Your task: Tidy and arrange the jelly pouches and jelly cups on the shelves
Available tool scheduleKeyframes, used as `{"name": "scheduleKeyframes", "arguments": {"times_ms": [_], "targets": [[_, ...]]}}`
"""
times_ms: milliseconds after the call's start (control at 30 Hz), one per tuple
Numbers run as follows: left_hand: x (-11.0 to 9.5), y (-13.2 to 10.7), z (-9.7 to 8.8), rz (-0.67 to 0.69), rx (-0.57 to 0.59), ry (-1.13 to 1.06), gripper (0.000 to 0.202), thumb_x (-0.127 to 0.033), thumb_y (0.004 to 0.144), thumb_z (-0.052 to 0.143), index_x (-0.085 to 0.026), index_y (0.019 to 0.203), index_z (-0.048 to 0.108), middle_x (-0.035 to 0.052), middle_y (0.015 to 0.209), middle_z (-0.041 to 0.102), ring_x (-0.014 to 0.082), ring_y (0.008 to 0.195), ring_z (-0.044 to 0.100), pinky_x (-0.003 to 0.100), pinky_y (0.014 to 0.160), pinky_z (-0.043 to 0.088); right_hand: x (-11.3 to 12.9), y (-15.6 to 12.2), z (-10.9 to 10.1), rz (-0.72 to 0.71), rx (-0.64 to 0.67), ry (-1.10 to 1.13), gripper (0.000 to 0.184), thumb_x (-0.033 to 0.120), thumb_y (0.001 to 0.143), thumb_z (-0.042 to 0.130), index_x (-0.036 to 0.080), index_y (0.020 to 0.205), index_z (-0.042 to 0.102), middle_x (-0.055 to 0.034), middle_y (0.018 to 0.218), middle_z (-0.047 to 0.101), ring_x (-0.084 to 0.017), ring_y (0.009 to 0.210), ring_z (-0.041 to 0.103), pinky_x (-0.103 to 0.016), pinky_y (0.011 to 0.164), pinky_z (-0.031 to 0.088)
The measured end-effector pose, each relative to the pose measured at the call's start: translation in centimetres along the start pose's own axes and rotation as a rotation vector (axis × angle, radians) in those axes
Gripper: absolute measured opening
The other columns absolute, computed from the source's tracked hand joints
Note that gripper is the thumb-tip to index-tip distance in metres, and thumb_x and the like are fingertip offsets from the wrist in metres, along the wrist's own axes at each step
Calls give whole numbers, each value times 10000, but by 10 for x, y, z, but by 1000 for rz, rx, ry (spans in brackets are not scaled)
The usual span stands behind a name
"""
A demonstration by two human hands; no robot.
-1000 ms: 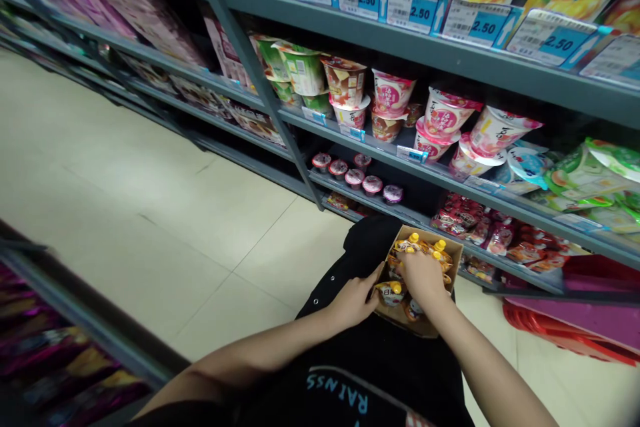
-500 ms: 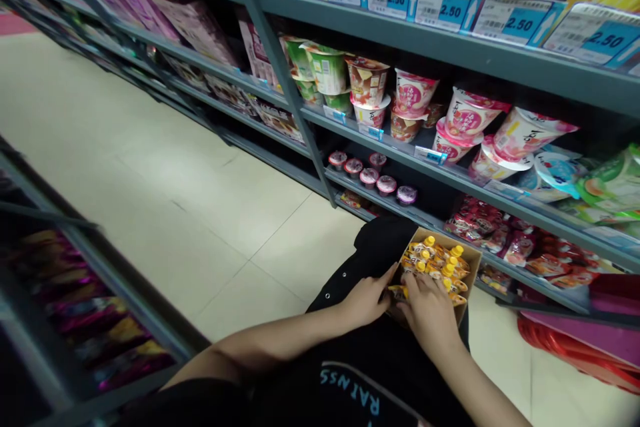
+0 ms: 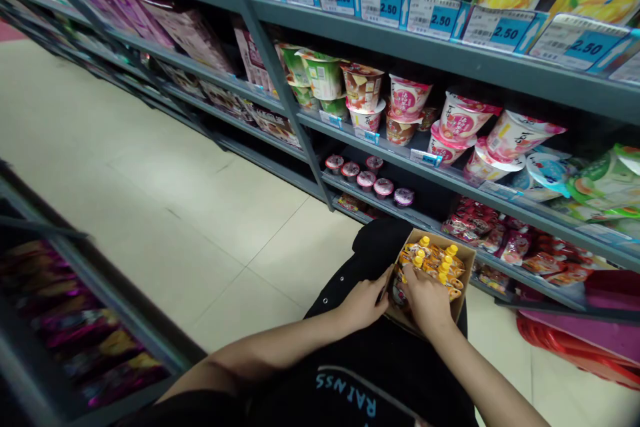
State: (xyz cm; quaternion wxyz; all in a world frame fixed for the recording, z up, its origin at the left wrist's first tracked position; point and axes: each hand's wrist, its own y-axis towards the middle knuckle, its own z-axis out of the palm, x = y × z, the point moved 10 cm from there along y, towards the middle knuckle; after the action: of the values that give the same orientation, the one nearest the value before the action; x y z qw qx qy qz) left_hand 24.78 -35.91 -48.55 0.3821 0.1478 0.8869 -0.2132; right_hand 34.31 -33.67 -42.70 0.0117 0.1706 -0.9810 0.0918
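Yellow caps (image 3: 451,250) seem firm holds for soft, light-looking pouches (image 3: 455,268). Left hand (image 3: 365,302) grips the box (image 3: 465,256); right hand (image 3: 427,297) hides its grip.

The right hand (image 3: 427,297) has shifted from the middle of the box (image 3: 468,269) towards its near side, closer to the left hand (image 3: 366,301). Half a second ago its fingers were spread over the pouches (image 3: 431,257); now they are bunched and dip down among them. More yellow caps (image 3: 444,267) show than a second ago, and the shelves (image 3: 370,37) appear further right.
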Motion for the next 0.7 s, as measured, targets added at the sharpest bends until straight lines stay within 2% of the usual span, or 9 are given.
{"name": "scheduleKeyframes", "arguments": {"times_ms": [67, 133, 233, 300, 400, 467, 567, 633, 700], "targets": [[-1, 0, -1, 4, -2, -29, 734, -153, 861, 486, -193, 1565, 281, 71, 1034, 748, 234, 867, 733, 350, 817, 582, 1, -15, -20, -87, -176, 66, 316, 247, 932, 633, 172, 1236, 587, -77, 1005, 725, -205, 914, 698, -274, 748, 504], [-1, 0, -1, -1, 2, -60, 737, -152, 854, 494, -205, 1562, 293, 64, 1052, 748, 233, 877, 734, 346, 821, 584, -8, -45, -54, -103, -478, 159, 413, 282, 928, 659, 185, 1313, 545, -76, 1096, 715, -196, 971, 685, -288, 839, 512], [2, 0, -1, -20, -6, -59, 673, -172, 862, 493, -186, 1525, 376, 84, 1099, 741, 255, 925, 732, 384, 875, 581, -53, -103, -85, 191, -877, 345, 378, 275, 921, 670, 165, 1272, 580, -105, 1145, 694, -205, 969, 669, -323, 888, 510], [2, 1, -2, -28, -10, -41, 642, -188, 873, 488, -172, 1509, 403, 101, 1128, 734, 270, 942, 731, 412, 901, 576, -73, -129, -80, 337, -960, 423, 285, 252, 911, 677, 148, 1171, 628, -115, 1086, 694, -218, 936, 654, -350, 868, 510], [-1, 2, -2, -29, 7, -22, 633, -180, 878, 480, -178, 1506, 406, 102, 1144, 730, 272, 932, 733, 413, 886, 581, -60, -129, -60, 173, -839, 406, 156, 244, 904, 687, 162, 1032, 650, -83, 967, 697, -214, 908, 626, -364, 875, 495], [-5, 2, -1, -27, 23, -6, 645, -165, 875, 477, -175, 1514, 392, 103, 1146, 730, 276, 934, 733, 410, 877, 583, -46, -117, -39, 84, -691, 373, 218, 300, 921, 673, 167, 1091, 647, -80, 1001, 705, -209, 936, 630, -355, 894, 492], [-9, 3, 1, -9, 28, 6, 689, -156, 880, 462, -160, 1553, 313, 120, 1164, 721, 287, 956, 728, 432, 896, 578, -44, -90, 0, 200, -393, 319, 395, 418, 921, 659, 176, 1231, 627, -60, 924, 720, -198, 803, 670, -290, 688, 490], [-10, 3, 4, -1, 29, 14, 688, -163, 883, 455, -152, 1554, 304, 133, 1179, 712, 300, 968, 723, 457, 905, 572, -43, -70, 24, 267, -138, 280, 311, 339, 933, 627, 200, 1211, 644, -36, 834, 716, -196, 697, 670, -271, 563, 412], [-8, 3, 7, -7, 44, 32, 670, -165, 874, 459, -149, 1534, 344, 128, 1132, 727, 299, 942, 725, 452, 883, 577, -37, -50, 34, 251, 32, 274, 225, 186, 939, 534, 223, 1106, 680, -30, 851, 721, -198, 744, 683, -263, 588, 400]]}}
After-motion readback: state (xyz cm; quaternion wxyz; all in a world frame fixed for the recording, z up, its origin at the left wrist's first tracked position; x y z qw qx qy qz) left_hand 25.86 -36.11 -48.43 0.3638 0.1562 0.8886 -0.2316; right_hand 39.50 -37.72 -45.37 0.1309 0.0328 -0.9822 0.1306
